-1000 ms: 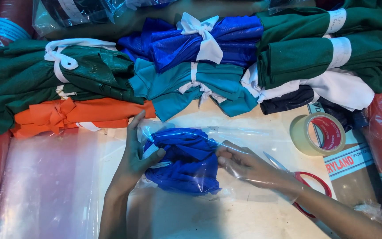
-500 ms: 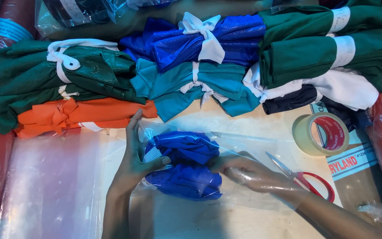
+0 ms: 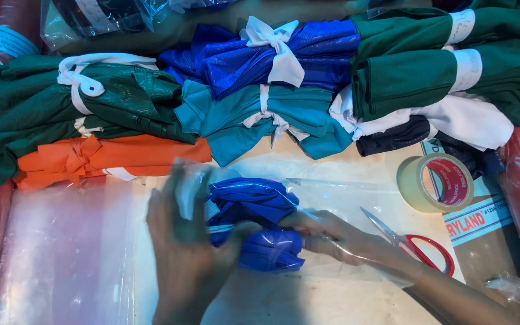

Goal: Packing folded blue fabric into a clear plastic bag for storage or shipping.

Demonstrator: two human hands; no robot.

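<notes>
A folded blue garment (image 3: 254, 222) lies inside a clear plastic bag (image 3: 338, 192) on the table. My left hand (image 3: 185, 241) covers the garment's left end and grips it through the plastic, thumb pressed across the middle. My right hand (image 3: 338, 238) is inside the bag, fingers against the garment's right side.
Tied bundles of folded cloth line the back: dark green (image 3: 61, 108), orange (image 3: 109, 156), teal (image 3: 260, 117), blue (image 3: 284, 54), green (image 3: 440, 66), white (image 3: 470, 123). A tape roll (image 3: 436, 182) and red-handled scissors (image 3: 416, 244) lie right. Flat clear bags (image 3: 49, 253) lie left.
My left hand has slid right and over the garment's left end. The blue garment has been pressed into a tighter bundle, and my right hand has pushed further into the bag.
</notes>
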